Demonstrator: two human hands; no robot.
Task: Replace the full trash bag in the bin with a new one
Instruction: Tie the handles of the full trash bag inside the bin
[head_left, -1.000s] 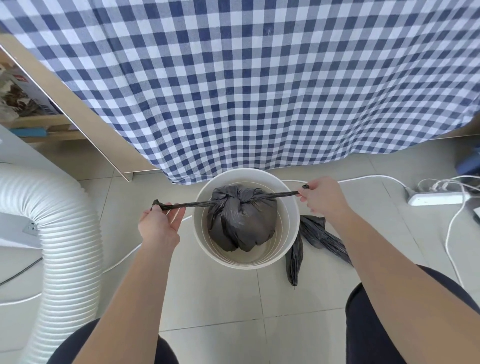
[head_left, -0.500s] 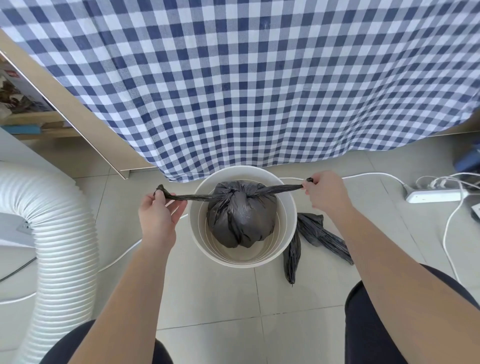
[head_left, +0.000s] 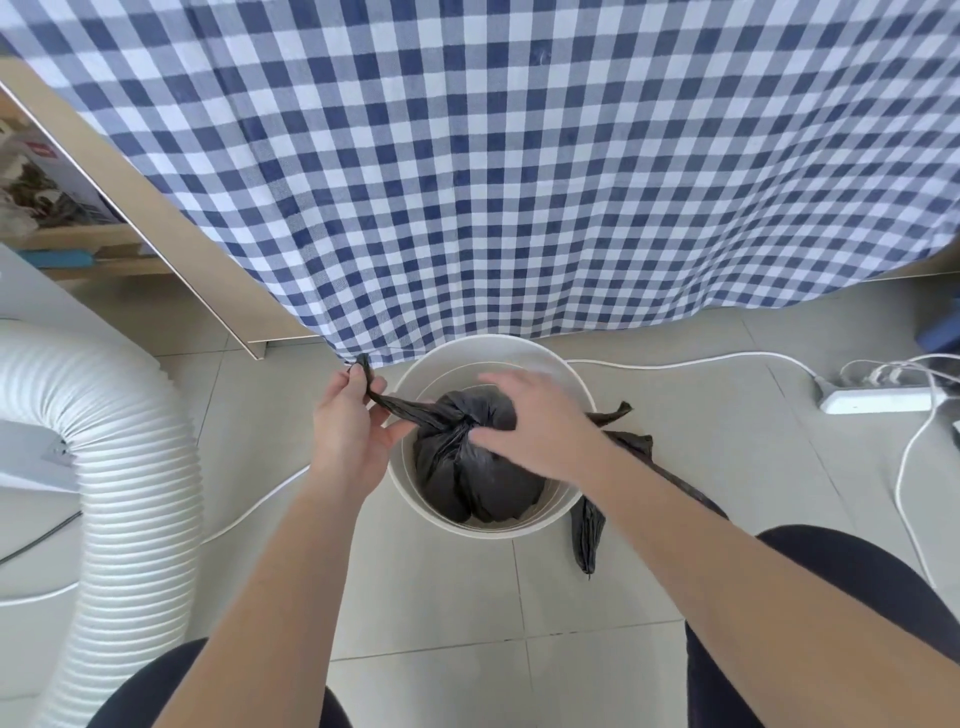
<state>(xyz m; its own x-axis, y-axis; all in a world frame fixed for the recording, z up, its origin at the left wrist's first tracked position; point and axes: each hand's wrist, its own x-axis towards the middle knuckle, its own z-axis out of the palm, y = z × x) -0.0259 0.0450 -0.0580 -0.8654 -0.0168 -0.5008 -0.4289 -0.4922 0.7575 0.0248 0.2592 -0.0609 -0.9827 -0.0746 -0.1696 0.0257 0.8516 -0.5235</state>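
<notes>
Trash bag (head_left: 483, 483) in white bin (head_left: 498, 530), tiled floor (head_left: 441, 597), checked curtain (head_left: 519, 182), ribbed hose (head_left: 130, 467)

Full bag (head_left: 478, 478) in bin (head_left: 571, 504).

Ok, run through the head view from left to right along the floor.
White ribbed hose → left hand → white bin with the tied full bag inside → spare black bag on the tiles → power strip.
</notes>
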